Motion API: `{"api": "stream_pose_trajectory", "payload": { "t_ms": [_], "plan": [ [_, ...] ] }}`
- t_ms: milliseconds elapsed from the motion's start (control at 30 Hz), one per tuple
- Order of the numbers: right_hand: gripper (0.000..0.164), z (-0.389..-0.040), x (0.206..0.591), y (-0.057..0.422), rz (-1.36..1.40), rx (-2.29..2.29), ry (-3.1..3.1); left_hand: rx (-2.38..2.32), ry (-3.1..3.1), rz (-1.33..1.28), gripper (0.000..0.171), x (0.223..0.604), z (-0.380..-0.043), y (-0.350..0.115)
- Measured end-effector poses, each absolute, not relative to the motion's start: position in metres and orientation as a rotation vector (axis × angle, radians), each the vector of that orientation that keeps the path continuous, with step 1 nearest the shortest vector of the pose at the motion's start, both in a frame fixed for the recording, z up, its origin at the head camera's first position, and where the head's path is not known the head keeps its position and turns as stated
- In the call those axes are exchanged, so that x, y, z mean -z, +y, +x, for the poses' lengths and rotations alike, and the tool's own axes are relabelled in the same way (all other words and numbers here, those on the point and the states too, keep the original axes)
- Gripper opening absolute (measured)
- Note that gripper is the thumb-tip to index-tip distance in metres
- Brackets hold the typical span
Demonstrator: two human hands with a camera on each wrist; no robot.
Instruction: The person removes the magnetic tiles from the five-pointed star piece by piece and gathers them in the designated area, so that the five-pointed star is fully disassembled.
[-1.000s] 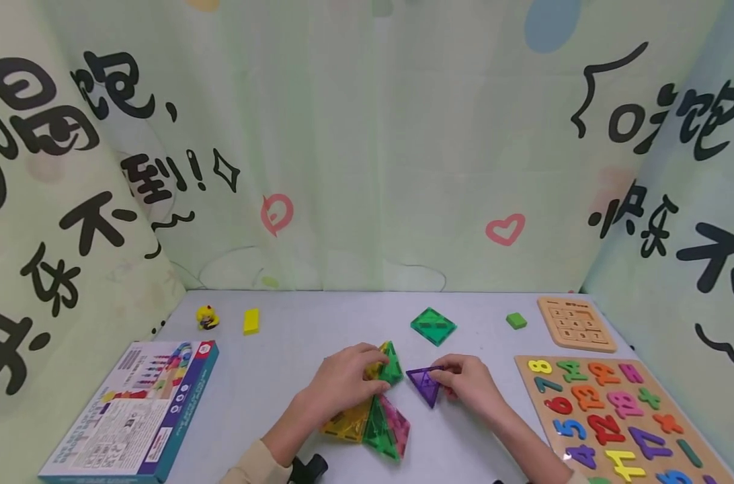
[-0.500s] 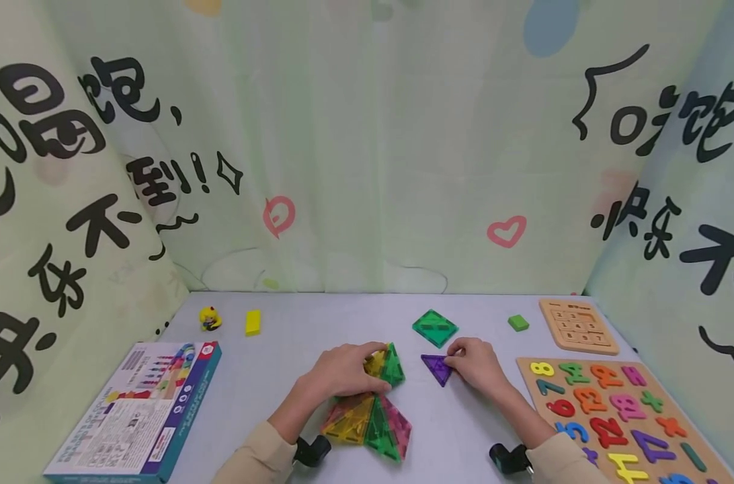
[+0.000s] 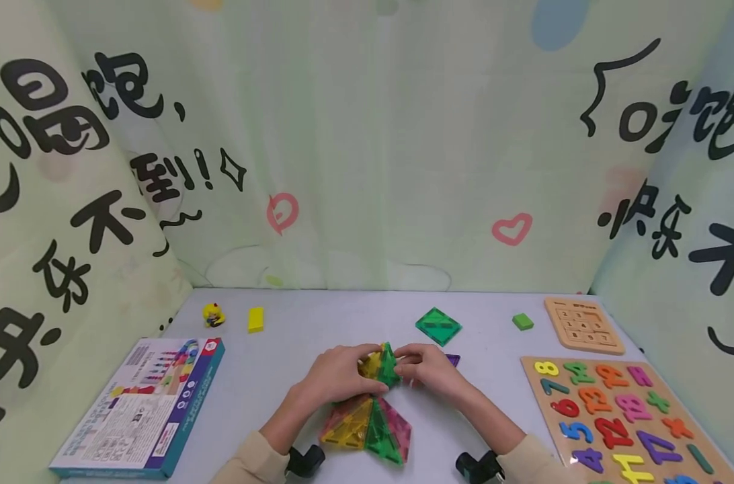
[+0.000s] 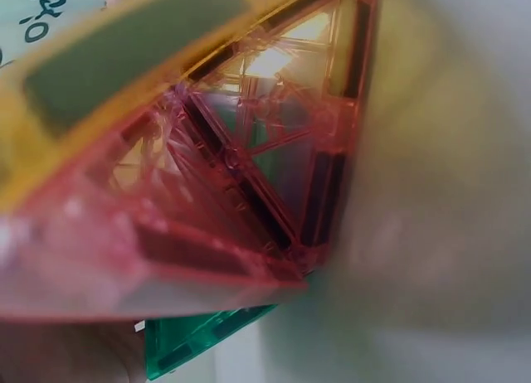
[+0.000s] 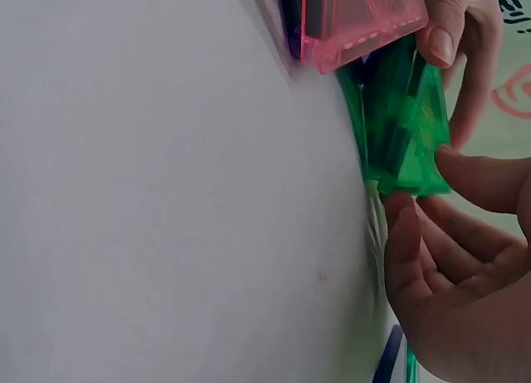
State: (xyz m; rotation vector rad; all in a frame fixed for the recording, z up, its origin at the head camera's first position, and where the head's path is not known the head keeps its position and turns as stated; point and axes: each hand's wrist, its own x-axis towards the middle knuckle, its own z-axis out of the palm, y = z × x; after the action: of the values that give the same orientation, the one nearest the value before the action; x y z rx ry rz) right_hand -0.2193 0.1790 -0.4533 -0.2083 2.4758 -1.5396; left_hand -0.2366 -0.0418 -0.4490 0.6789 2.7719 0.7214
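Observation:
Translucent magnetic tiles in yellow, green and pink form a built shape (image 3: 349, 427) on the table. My left hand (image 3: 345, 373) holds its upper yellow and green part from the left. From the other side, my right hand (image 3: 430, 370) pinches the upper green tile (image 3: 388, 366) between thumb and fingers; the right wrist view shows this green tile (image 5: 411, 143) with a pink tile (image 5: 365, 26) above it. A purple triangle tile (image 3: 454, 359) lies behind the right hand, mostly hidden. Close-up pink tiles (image 4: 191, 242) fill the left wrist view, where little of the left hand shows.
A green diamond of tiles (image 3: 438, 327) lies beyond the hands. Left are a boxed set (image 3: 137, 403), a yellow block (image 3: 255, 319) and a small yellow figure (image 3: 212, 314). Right are a number board (image 3: 612, 420), a wooden board (image 3: 585, 326) and a green block (image 3: 522, 321).
My right hand has let go of the purple triangle tile, leaving it on the table, and moved left to the green tile. My left hand keeps its hold on the built shape.

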Motion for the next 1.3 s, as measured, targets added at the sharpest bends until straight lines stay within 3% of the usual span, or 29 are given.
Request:
{"api": "stream_pose_trajectory", "payload": {
  "t_ms": [367,733,1067,1300],
  "plan": [
    [0.026,-0.231,0.459,0.172,-0.076,1.782,2.338,-0.696,2.840,0.684,0.072,0.452,-0.236,-0.047],
    [0.032,-0.237,0.447,0.185,-0.026,1.801,2.345,-0.713,2.826,0.669,0.073,0.455,-0.237,-0.047],
    [0.040,-0.307,0.426,0.167,-0.098,1.481,2.638,-0.736,2.836,0.637,0.070,0.457,-0.237,-0.052],
    [0.043,-0.348,0.444,0.157,-0.141,1.262,2.780,-0.722,2.817,0.649,0.069,0.454,-0.237,-0.049]
  ]
}}
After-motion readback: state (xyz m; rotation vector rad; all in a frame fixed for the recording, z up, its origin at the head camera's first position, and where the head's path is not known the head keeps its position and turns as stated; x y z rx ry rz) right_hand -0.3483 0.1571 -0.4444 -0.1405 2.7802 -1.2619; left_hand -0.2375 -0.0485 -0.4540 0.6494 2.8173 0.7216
